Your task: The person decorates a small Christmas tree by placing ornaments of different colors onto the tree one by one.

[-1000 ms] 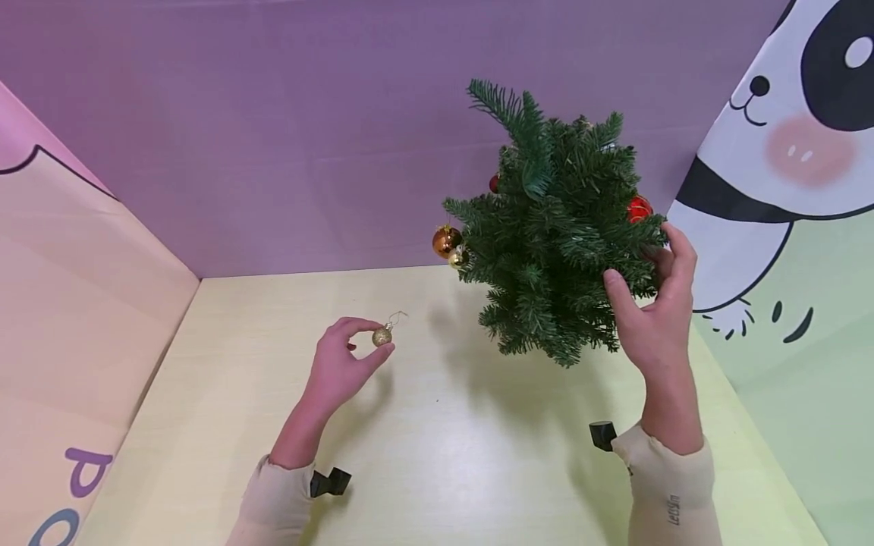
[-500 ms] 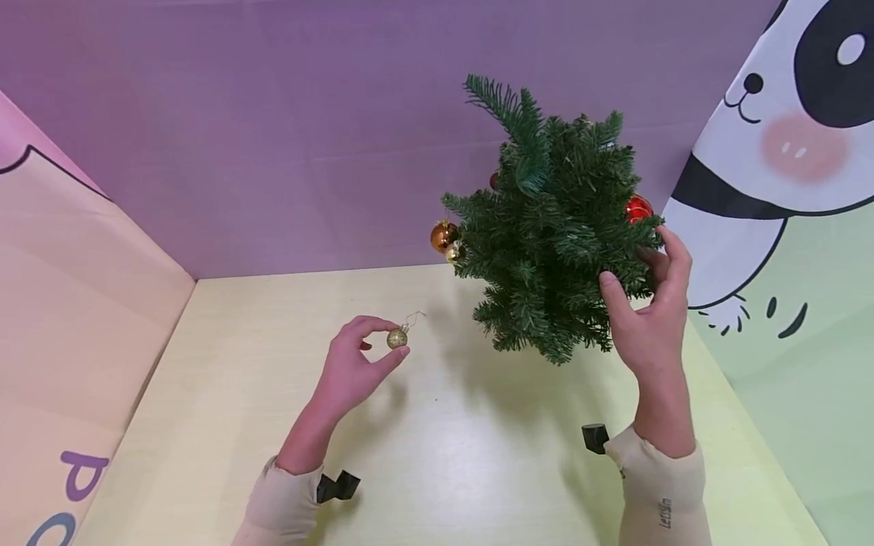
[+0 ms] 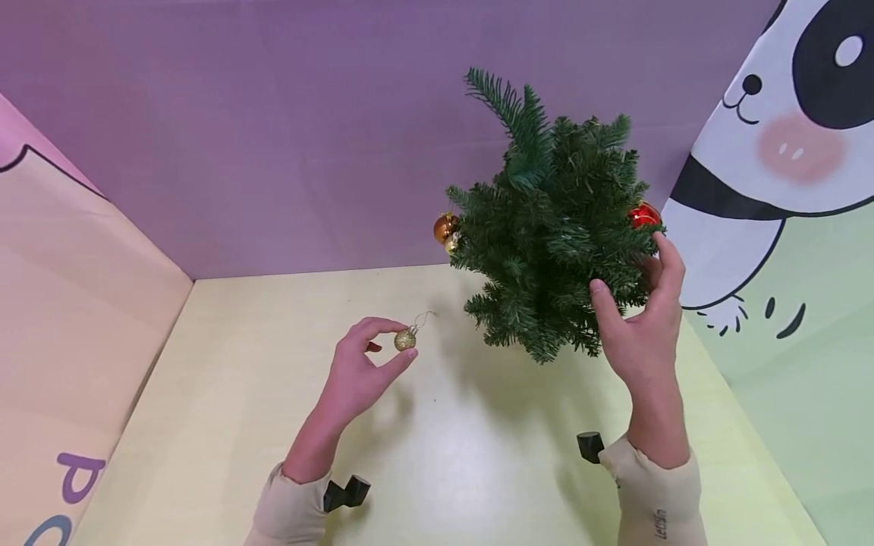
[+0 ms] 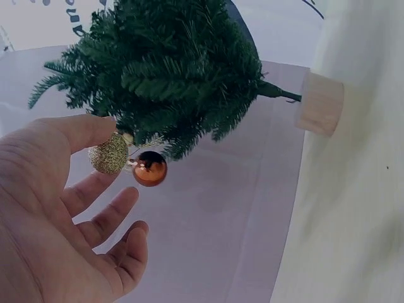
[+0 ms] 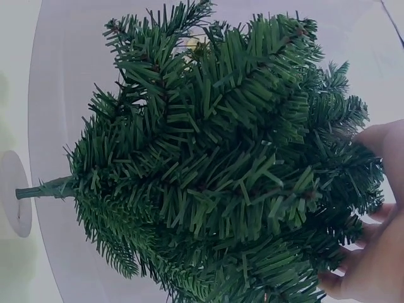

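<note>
A small gold glitter bauble (image 3: 405,339) with a thin thread loop is pinched between the thumb and index finger of my left hand (image 3: 362,371), left of the tree and above the table. In the left wrist view the glitter bauble (image 4: 108,154) appears near the index fingertip. The green artificial Christmas tree (image 3: 546,235) stands at the back right on a round wooden base (image 4: 320,104). My right hand (image 3: 645,334) holds its right side, thumb in front and fingers partly hidden behind branches. In the right wrist view the fingers lie among the needles.
On the tree hang a copper bauble (image 3: 445,227), a small pale gold bauble (image 3: 452,242) and a red bauble (image 3: 644,215). A purple backdrop (image 3: 273,136) rises behind the pale table (image 3: 225,364). Printed side panels, one with a panda (image 3: 751,144), flank it.
My left hand has moved slightly right with the glitter bauble, towards the tree. The tree has turned a little under my right hand, its baubles shifting. The right hand has moved slightly left.
</note>
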